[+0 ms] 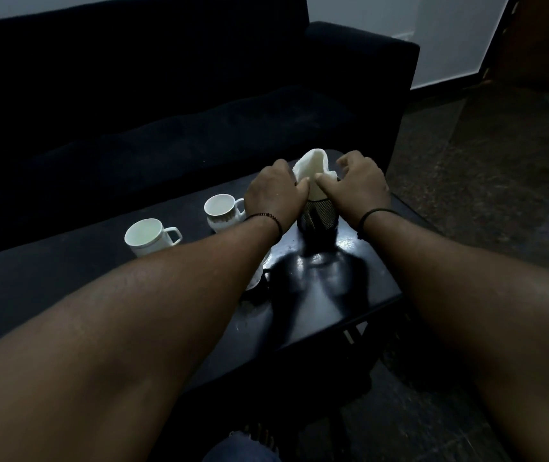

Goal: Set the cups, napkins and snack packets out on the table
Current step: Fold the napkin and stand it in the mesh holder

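A white napkin [313, 166] stands in a black mesh holder [320, 215] on the dark table [349, 295]. My left hand [274, 195] holds the napkin from the left with curled fingers. From the right, my right hand [358, 186] pinches the napkin at the holder's rim. Two white cups stand to the left: a plain one [148, 236] and a patterned one [223, 213]. Another white object [256, 281] shows partly under my left forearm; what it is I cannot tell.
A dark sofa [183, 95] runs along the table's far side. Speckled floor [499, 161] lies to the right, with a wall and a door frame behind it. The table's near right corner [396, 295] is close to my right forearm.
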